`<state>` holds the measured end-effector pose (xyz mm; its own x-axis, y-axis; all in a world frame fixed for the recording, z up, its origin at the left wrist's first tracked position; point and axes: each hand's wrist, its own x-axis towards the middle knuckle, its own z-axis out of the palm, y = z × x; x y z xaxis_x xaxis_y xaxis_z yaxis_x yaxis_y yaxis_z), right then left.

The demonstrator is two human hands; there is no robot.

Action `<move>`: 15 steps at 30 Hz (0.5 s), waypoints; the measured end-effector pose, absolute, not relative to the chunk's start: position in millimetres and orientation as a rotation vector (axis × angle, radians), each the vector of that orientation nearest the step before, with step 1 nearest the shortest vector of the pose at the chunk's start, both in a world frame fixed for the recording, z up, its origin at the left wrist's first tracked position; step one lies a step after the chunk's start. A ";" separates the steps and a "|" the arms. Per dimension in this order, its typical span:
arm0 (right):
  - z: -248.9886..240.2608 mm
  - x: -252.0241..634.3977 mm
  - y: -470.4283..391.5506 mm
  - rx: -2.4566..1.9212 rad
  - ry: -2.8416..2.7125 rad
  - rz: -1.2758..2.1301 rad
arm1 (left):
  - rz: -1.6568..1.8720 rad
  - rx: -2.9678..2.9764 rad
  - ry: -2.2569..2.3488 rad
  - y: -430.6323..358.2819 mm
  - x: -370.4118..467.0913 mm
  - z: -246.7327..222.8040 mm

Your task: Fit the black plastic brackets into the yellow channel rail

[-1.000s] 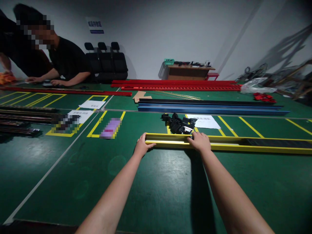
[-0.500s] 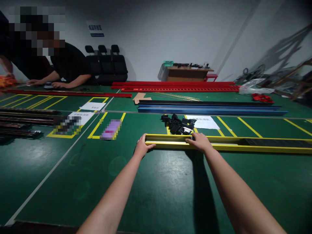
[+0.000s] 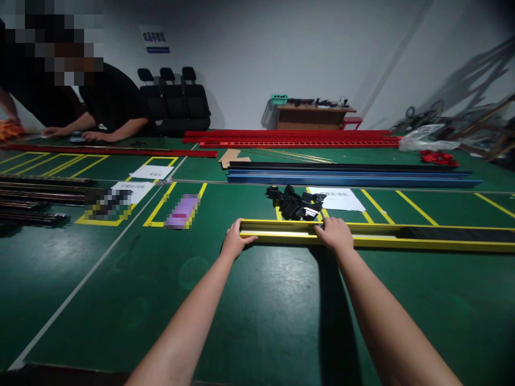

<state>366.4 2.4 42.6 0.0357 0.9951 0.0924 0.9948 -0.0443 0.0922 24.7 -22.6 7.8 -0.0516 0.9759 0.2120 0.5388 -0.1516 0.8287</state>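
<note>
A long yellow metal channel (image 3: pixel 402 244) lies across the green table, open side up. My left hand (image 3: pixel 233 241) is closed around its left end, thumb along the near edge. My right hand (image 3: pixel 337 234) reaches over the channel farther right, fingers bent into its groove. A small black part (image 3: pixel 321 227) shows at those fingertips, mostly hidden by the hand. Inside the channel's right stretch sits a long black insert (image 3: pixel 454 235). Just behind the channel lies a pile of black plastic parts (image 3: pixel 295 202), beside a white printed sheet (image 3: pixel 340 199).
Blue and black rails (image 3: pixel 350 178) lie behind the pile, with red rails (image 3: pixel 298 137) farther back. Dark rails (image 3: pixel 36 195) and a purple item (image 3: pixel 183 210) are on the left. Co-workers in black (image 3: pixel 116 99) lean over the table at the far left.
My right hand has slid a little to the right along the channel. My left hand keeps its hold on the left end. The view has shifted slightly.
</note>
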 end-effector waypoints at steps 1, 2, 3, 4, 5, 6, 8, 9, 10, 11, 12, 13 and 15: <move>42.4 366.7 2.7 2.257 2.167 0.204 | 1.121 1.718 1.604 -22.6 24.7 7.8; 42.2 367.2 2.7 2.253 2.169 0.204 | 1.124 1.717 1.600 -22.6 24.6 7.7; 41.9 367.7 2.7 2.250 2.176 0.204 | 1.128 1.718 1.597 -22.6 24.5 7.5; 41.5 368.3 2.5 2.249 2.186 0.206 | 1.133 1.720 1.594 -22.7 24.3 7.3; 41.1 368.9 2.3 2.253 2.196 0.208 | 1.138 1.722 1.592 -22.7 24.0 7.0; 40.7 369.4 2.1 2.258 2.205 0.212 | 1.140 1.726 1.590 -22.7 23.7 6.6; 40.1 370.2 2.1 2.264 2.215 0.211 | 1.136 1.737 1.585 -22.7 23.0 5.9; 40.0 370.4 2.2 2.263 2.214 0.207 | 1.131 1.741 1.586 -22.6 22.7 5.5; 40.0 370.5 2.4 2.262 2.210 0.203 | 1.124 1.745 1.588 -22.5 22.5 5.1; 40.1 370.3 2.7 2.261 2.204 0.200 | 1.118 1.748 1.592 -22.4 22.3 4.8; 40.3 370.1 3.0 2.260 2.197 0.198 | 1.113 1.750 1.597 -22.3 22.2 4.6; 40.6 369.8 3.3 2.259 2.188 0.201 | 1.109 1.753 1.602 -22.1 22.2 4.5; 41.2 369.1 3.7 2.253 2.174 0.208 | 1.105 1.755 1.613 -21.9 22.5 4.4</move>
